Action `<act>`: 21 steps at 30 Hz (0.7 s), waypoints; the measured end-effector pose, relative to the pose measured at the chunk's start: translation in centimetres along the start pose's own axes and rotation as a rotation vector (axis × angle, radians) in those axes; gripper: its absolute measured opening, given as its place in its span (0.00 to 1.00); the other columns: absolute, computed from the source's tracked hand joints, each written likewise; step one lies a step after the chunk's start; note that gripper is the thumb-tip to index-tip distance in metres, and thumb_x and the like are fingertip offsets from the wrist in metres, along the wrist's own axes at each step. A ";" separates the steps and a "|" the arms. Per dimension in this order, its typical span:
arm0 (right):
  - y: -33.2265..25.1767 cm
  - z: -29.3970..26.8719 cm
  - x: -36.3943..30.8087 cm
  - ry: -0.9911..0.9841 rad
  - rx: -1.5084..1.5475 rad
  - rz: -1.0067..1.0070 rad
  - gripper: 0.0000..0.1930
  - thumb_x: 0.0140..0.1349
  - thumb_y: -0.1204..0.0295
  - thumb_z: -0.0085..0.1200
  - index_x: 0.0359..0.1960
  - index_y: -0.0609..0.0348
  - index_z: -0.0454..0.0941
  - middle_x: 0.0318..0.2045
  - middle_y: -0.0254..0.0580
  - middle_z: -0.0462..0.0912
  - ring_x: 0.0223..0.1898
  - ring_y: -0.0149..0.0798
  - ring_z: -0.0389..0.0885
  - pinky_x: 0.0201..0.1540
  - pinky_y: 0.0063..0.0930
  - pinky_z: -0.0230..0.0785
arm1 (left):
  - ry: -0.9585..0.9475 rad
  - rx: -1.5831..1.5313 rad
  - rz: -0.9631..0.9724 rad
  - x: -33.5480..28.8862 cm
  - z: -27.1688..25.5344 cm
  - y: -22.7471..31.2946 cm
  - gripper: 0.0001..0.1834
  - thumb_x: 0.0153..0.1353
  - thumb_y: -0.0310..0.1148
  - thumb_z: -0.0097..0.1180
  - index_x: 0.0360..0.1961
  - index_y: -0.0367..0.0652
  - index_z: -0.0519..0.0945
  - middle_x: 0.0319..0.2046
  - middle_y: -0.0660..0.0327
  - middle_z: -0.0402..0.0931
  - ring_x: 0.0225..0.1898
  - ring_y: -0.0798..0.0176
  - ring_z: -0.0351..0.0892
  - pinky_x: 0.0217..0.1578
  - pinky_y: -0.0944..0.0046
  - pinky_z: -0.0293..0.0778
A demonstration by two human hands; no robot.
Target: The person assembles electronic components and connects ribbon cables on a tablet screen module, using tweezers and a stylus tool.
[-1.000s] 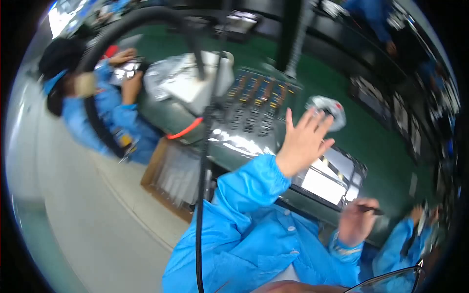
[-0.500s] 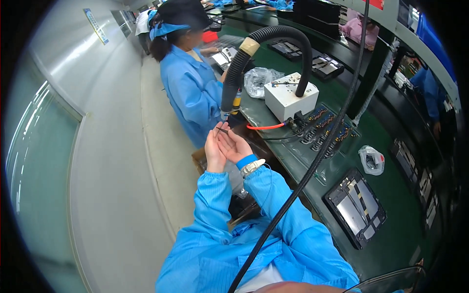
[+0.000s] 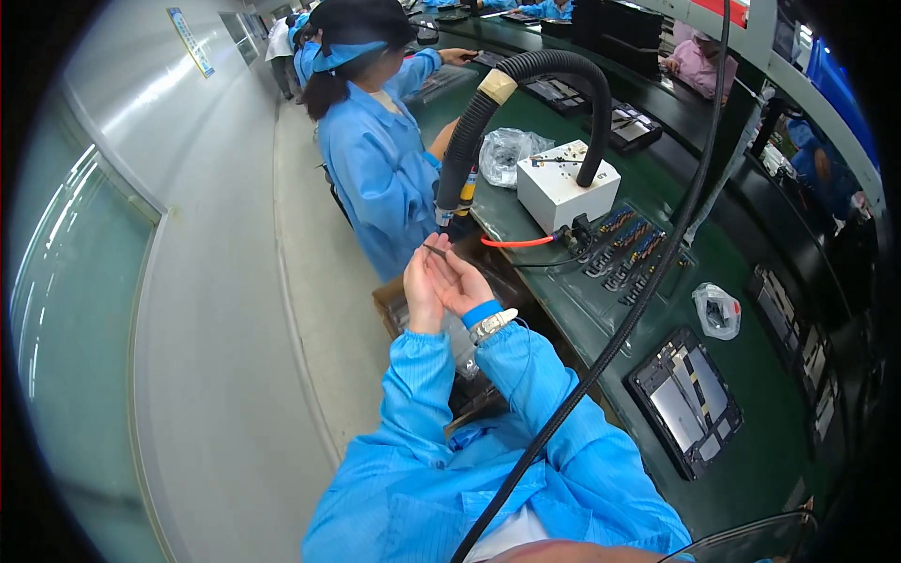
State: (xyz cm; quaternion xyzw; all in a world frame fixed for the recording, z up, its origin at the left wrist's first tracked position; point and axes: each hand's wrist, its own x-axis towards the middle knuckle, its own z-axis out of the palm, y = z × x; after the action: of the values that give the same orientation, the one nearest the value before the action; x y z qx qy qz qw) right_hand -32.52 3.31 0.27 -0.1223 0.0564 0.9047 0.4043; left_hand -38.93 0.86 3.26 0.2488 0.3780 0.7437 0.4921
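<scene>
My left hand and my right hand are pressed together, cupped, below the mouth of a black corrugated hose. A thin dark strip, too small to name more closely, is pinched at my right thumb. Its far end reaches across to the fingertips of my left hand, whose fingers are stretched out. The hose bends over from a white box on the green bench. A white watch and a blue band are on my right wrist.
A cardboard box with clear plastic in it stands below my hands. On the bench are an opened tablet, several small tools in a rack and plastic bags. A black cable crosses in front. A co-worker sits close ahead.
My hands stay together below the hose with the strip. The view has shifted slightly. The co-worker ahead now stretches an arm out over the bench.
</scene>
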 end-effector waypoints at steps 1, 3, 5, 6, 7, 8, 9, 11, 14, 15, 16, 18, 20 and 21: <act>-0.2 0.3 -0.1 0.001 0.008 -0.002 0.10 0.61 0.70 0.49 0.42 0.60 0.74 0.43 0.45 0.78 0.47 0.41 0.75 0.53 0.35 0.68 | -0.002 0.006 -0.005 0.1 0.1 0.0 0.24 0.65 0.37 0.28 0.55 0.30 0.63 0.53 0.48 0.67 0.54 0.55 0.66 0.57 0.60 0.61; -1.3 0.8 -0.7 0.005 0.025 -0.054 0.10 0.61 0.69 0.49 0.41 0.61 0.74 0.42 0.45 0.78 0.47 0.40 0.76 0.52 0.35 0.69 | 0.027 -0.009 0.118 0.2 1.0 -0.6 0.25 0.66 0.39 0.31 0.56 0.30 0.63 0.56 0.48 0.63 0.58 0.55 0.62 0.60 0.60 0.56; -3.8 0.8 -3.3 0.027 0.062 -0.235 0.09 0.62 0.70 0.47 0.40 0.59 0.74 0.41 0.45 0.79 0.45 0.39 0.77 0.50 0.33 0.70 | 0.133 -0.208 0.130 -2.2 4.7 -1.7 0.27 0.65 0.41 0.32 0.60 0.35 0.58 0.62 0.53 0.55 0.64 0.58 0.52 0.62 0.59 0.49; -4.9 0.4 -5.3 -0.046 0.067 -0.277 0.09 0.62 0.70 0.48 0.41 0.60 0.75 0.41 0.45 0.79 0.46 0.39 0.76 0.52 0.34 0.69 | 0.112 -0.253 0.139 -3.4 6.3 -2.4 0.27 0.65 0.42 0.31 0.61 0.36 0.57 0.62 0.54 0.54 0.64 0.59 0.51 0.62 0.60 0.49; -5.8 -0.5 -8.0 -0.111 0.071 -0.333 0.10 0.61 0.70 0.49 0.42 0.60 0.75 0.41 0.44 0.79 0.48 0.40 0.75 0.53 0.35 0.68 | 0.088 -0.300 0.133 -5.2 7.9 -3.3 0.27 0.65 0.42 0.30 0.62 0.37 0.56 0.63 0.56 0.54 0.65 0.59 0.50 0.62 0.60 0.49; -6.0 -1.0 -11.4 -0.119 0.054 -0.426 0.11 0.61 0.69 0.49 0.43 0.60 0.73 0.43 0.44 0.77 0.49 0.40 0.73 0.56 0.35 0.65 | 0.006 -0.308 0.097 -7.1 9.2 -4.3 0.27 0.65 0.42 0.30 0.62 0.38 0.56 0.63 0.56 0.54 0.64 0.59 0.51 0.62 0.61 0.49; -6.0 -1.3 -15.6 -0.107 0.011 -0.471 0.13 0.62 0.69 0.49 0.45 0.60 0.71 0.45 0.45 0.75 0.51 0.40 0.72 0.58 0.34 0.62 | -0.079 -0.321 0.055 -9.0 10.6 -5.0 0.27 0.65 0.41 0.29 0.62 0.38 0.56 0.62 0.57 0.55 0.64 0.59 0.52 0.62 0.61 0.49; -5.4 -1.3 -24.7 -0.112 -0.091 -0.725 0.12 0.63 0.70 0.47 0.46 0.61 0.70 0.44 0.44 0.75 0.48 0.39 0.74 0.52 0.33 0.68 | -0.365 -0.259 -0.043 -12.5 13.1 -5.9 0.27 0.66 0.40 0.30 0.61 0.36 0.57 0.60 0.54 0.59 0.62 0.57 0.56 0.61 0.61 0.52; -7.9 -3.6 -35.9 -0.029 -0.516 -1.423 0.12 0.60 0.76 0.47 0.44 0.67 0.69 0.42 0.52 0.75 0.47 0.47 0.74 0.52 0.40 0.67 | -1.168 0.245 0.018 -14.1 18.5 -8.8 0.24 0.62 0.35 0.41 0.56 0.32 0.64 0.52 0.50 0.70 0.56 0.54 0.67 0.57 0.57 0.60; -9.6 -3.9 -38.7 0.053 -0.786 -1.646 0.10 0.57 0.79 0.47 0.41 0.68 0.71 0.41 0.53 0.76 0.46 0.46 0.75 0.53 0.39 0.67 | -1.452 0.476 0.137 -14.6 20.9 -8.4 0.23 0.62 0.35 0.44 0.55 0.33 0.66 0.50 0.48 0.71 0.53 0.53 0.70 0.54 0.57 0.63; -10.8 -3.7 -41.1 0.264 -0.808 -1.656 0.10 0.55 0.82 0.46 0.40 0.69 0.72 0.39 0.51 0.77 0.44 0.43 0.76 0.52 0.37 0.66 | -1.581 0.644 0.337 -14.9 22.2 -9.9 0.22 0.60 0.35 0.47 0.53 0.34 0.68 0.49 0.48 0.72 0.51 0.52 0.71 0.52 0.58 0.65; -14.6 -4.1 -43.7 0.649 -1.145 -1.567 0.10 0.56 0.79 0.49 0.39 0.67 0.75 0.38 0.46 0.79 0.41 0.37 0.77 0.47 0.29 0.68 | -1.713 0.850 0.634 -15.5 24.2 -13.2 0.21 0.56 0.34 0.52 0.50 0.36 0.70 0.45 0.49 0.73 0.47 0.50 0.72 0.47 0.58 0.69; -18.5 -6.5 -44.6 0.903 -1.337 -1.413 0.11 0.54 0.75 0.54 0.39 0.63 0.78 0.36 0.41 0.80 0.38 0.32 0.78 0.42 0.24 0.69 | -1.769 0.914 0.733 -16.3 26.8 -17.2 0.19 0.52 0.33 0.54 0.44 0.37 0.72 0.41 0.52 0.74 0.44 0.49 0.73 0.44 0.56 0.70; -20.3 -7.8 -43.9 0.981 -1.487 -1.363 0.09 0.53 0.74 0.55 0.36 0.60 0.80 0.34 0.40 0.81 0.36 0.32 0.78 0.39 0.23 0.70 | -1.783 0.906 0.719 -16.3 27.4 -18.7 0.19 0.52 0.33 0.54 0.44 0.37 0.72 0.41 0.52 0.74 0.44 0.49 0.73 0.44 0.56 0.70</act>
State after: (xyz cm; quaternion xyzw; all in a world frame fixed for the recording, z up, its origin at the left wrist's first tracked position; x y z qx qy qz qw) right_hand 12.20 -16.29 4.44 -0.6818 -0.4234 0.1573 0.5754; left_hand -2.06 -1.19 4.37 0.9612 0.0264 0.1841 0.2039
